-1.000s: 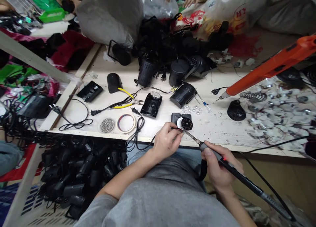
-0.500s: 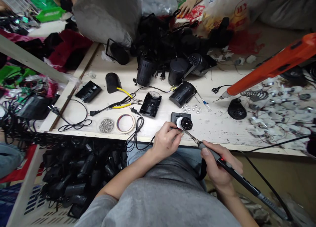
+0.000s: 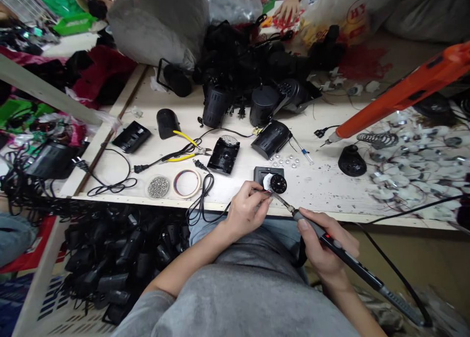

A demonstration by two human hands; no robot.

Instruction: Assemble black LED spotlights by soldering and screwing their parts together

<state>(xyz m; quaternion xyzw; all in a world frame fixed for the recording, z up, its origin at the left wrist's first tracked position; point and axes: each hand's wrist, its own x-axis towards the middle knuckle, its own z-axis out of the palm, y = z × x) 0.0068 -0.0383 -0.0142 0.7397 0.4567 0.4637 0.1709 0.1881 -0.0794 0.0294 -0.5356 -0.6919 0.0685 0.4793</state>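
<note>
My right hand point(image 3: 326, 244) is closed round a soldering iron point(image 3: 347, 258) with a small red light on its handle. The iron's tip reaches the near edge of a small motor with a round black slotted disc point(image 3: 278, 183). That motor rests on a dark rectangular block point(image 3: 270, 172) at the table's front. My left hand point(image 3: 249, 207) pinches thin wires point(image 3: 260, 191) close to the tip; their ends are too small to make out. Behind the block lie several small shiny domed pieces point(image 3: 284, 161) and a black curved housing point(image 3: 271, 139).
Yellow-handled cutters point(image 3: 183, 154), a tape roll point(image 3: 187, 183) and a dish of screws point(image 3: 158, 186) lie to the left. An orange electric screwdriver point(image 3: 400, 95) hangs at the right above many white motors point(image 3: 396, 166). A basket of black housings point(image 3: 47, 298) stands below. Another person's hand point(image 3: 289, 7) shows at the back.
My hands stay almost where they were, with the iron's tip still at the wires. The other person's hand at the back has shifted slightly right.
</note>
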